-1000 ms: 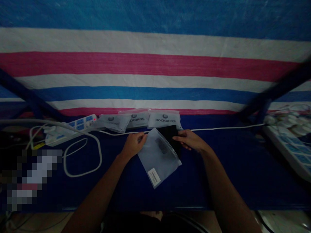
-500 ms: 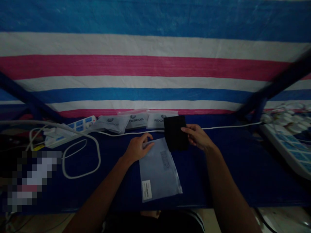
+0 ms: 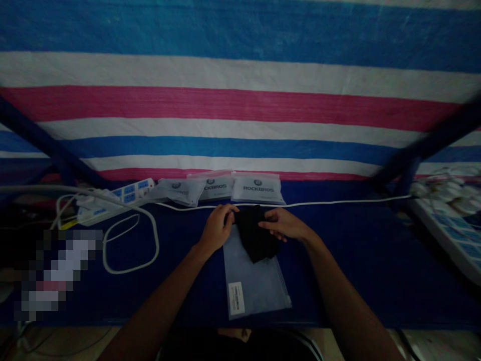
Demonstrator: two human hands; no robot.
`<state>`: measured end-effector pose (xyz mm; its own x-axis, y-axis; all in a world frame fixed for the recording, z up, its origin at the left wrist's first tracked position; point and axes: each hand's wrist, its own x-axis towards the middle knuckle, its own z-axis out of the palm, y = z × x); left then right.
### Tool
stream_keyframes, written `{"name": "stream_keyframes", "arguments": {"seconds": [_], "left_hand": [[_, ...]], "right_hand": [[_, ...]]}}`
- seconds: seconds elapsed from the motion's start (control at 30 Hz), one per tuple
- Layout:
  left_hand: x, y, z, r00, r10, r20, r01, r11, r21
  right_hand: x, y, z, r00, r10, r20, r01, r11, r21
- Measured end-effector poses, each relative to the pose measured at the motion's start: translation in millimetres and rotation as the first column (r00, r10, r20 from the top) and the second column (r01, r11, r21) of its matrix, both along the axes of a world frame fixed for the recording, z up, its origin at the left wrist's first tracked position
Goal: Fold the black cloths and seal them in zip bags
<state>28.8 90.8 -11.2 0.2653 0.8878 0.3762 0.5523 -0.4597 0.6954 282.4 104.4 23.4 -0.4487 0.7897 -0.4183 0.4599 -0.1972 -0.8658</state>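
In the head view, at the centre of the frame, we see the black cloth (image 3: pixel 256 240) over the frosted bag (image 3: pixel 257 293), our right hand (image 3: pixel 284 224) pinching its edge, fingers nearly closed. Our left hand (image 3: pixel 218 228) curls at its upper-left corner, grip unclear; a loose hold could let the folds slip open.

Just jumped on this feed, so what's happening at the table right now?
A person has both bare hands on a folded black cloth item: the left hand at its upper left corner, the right hand at its right side. It lies over the upper part of a frosted plastic zip bag with a white label. Behind them, three frosted ROCKBROS bags sit along the back of the dark blue table.
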Motion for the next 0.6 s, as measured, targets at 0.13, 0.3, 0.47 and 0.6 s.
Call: {"name": "stream_keyframes", "arguments": {"seconds": [0.13,0.3,0.47,0.6], "left_hand": [[-0.5,0.8,4.1,1.0,0.0,0.007,-0.001,0.999,0.045],[-0.1,-3.2,8.8,0.998,0.03,-0.046,-0.023,0.989,0.148],[-0.2,-9.3,12.7,0.999,0.034,0.005,-0.034,0.989,0.145],[-2.3,-14.7,14.8,0.979,0.006,0.205,-0.001,1.0,-0.022]], "right_hand": [[3.9,0.1,0.0,0.998,-0.015,-0.058,0.015,1.0,0.001],[-0.2,-1.6,2.8,0.968,-0.103,-0.228,0.114,0.993,0.037],[-19.1,-4.6,-1.1,0.918,-0.166,-0.361,0.212,0.973,0.092],[-31.2,-9.3,-1.3,0.907,-0.118,-0.404,0.18,0.976,0.119]]}}
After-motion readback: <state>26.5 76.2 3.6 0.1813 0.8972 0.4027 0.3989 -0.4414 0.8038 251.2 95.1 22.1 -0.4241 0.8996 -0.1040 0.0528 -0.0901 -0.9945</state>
